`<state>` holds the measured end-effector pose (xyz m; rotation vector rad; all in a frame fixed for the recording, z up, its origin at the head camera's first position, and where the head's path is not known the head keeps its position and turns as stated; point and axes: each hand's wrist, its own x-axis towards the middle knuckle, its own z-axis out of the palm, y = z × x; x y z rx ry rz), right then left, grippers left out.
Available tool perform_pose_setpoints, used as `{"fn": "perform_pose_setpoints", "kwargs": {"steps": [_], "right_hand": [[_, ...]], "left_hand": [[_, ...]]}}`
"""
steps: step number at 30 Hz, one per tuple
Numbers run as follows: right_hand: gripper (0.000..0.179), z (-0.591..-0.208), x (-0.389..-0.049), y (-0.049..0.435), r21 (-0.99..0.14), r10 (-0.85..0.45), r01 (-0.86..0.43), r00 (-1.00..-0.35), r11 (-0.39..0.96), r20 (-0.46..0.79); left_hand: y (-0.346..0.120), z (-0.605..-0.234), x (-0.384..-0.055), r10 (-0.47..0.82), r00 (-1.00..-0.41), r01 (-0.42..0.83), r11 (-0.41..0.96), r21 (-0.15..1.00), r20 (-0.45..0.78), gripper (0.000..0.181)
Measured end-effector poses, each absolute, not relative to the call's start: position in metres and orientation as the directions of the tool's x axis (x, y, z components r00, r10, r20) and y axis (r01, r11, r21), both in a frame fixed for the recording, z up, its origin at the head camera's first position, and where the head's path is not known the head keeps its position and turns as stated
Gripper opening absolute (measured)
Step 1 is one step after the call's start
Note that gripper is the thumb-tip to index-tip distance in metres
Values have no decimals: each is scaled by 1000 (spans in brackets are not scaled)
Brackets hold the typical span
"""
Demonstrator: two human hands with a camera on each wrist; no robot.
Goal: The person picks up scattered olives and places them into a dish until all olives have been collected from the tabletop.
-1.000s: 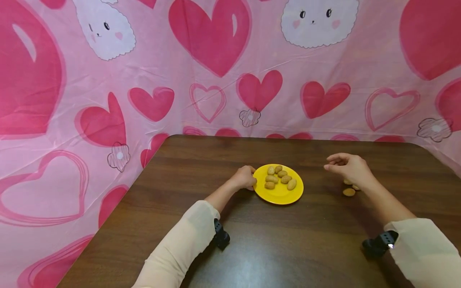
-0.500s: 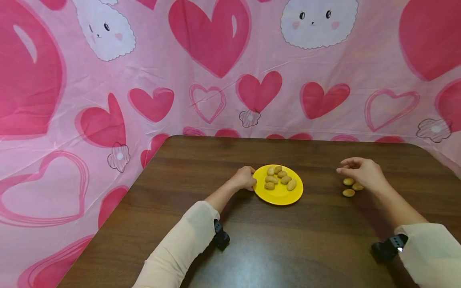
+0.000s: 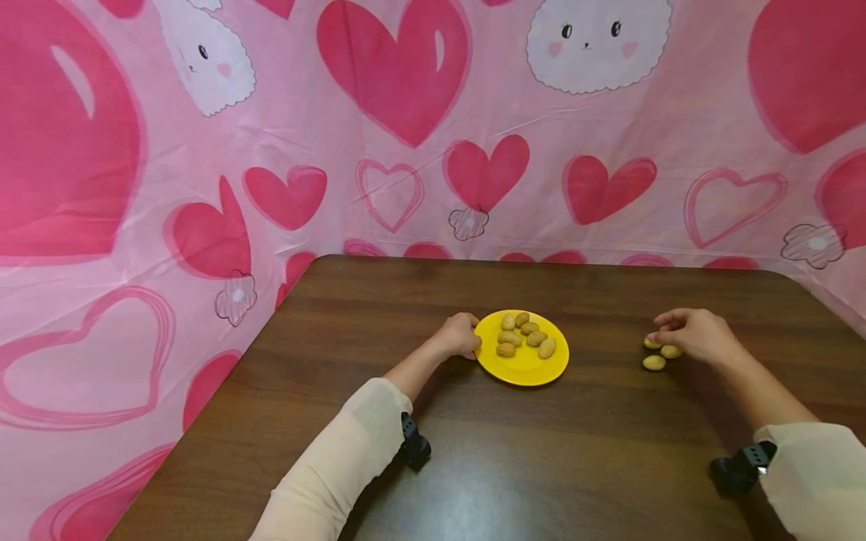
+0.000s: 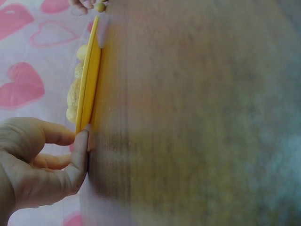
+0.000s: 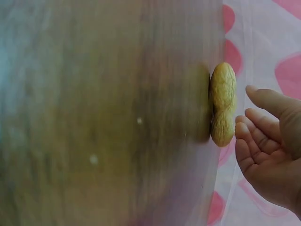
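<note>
My left hand (image 3: 458, 336) pinches the left rim of a yellow plate (image 3: 524, 374). In the left wrist view, thumb and fingers meet at the edge of the plate (image 4: 92, 80). Several unshelled peanuts (image 3: 510, 337) lie on it. To the right, my right hand (image 3: 704, 336) hovers over three loose peanuts (image 3: 653, 363) on the table, partly covering the far ones. Seen from the right wrist, thumb and fingers are apart and hold nothing, just beside a peanut (image 5: 223, 89). Whether a fingertip touches a peanut is hard to tell.
The dark wooden table (image 3: 541, 458) runs back to a pink heart-patterned cloth (image 3: 406, 188). A stretch of table separates the plate from the loose peanuts. Each wrist carries a black camera (image 3: 414, 443).
My right hand has moved right and down, away from the plate side, to the loose peanuts. The left hand and the plate stay where they were.
</note>
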<state>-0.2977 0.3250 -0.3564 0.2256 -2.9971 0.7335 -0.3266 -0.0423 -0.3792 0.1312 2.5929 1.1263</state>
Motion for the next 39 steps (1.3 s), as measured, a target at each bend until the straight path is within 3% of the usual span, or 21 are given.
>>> {"fn": "perform_pose_setpoints", "kwargs": {"steps": [18,39], "right_hand": [[37,-361,-302,333,-437,-187,-171,-982,883,7],[18,-367,-307,325,-391,-224,-223,-974,893,43]], "left_hand": [[-44,-379,-325,218,-949,-25,668,744,-227,38],[-42,-377,-326,197,-952,-38,688,725,-236,39]]}}
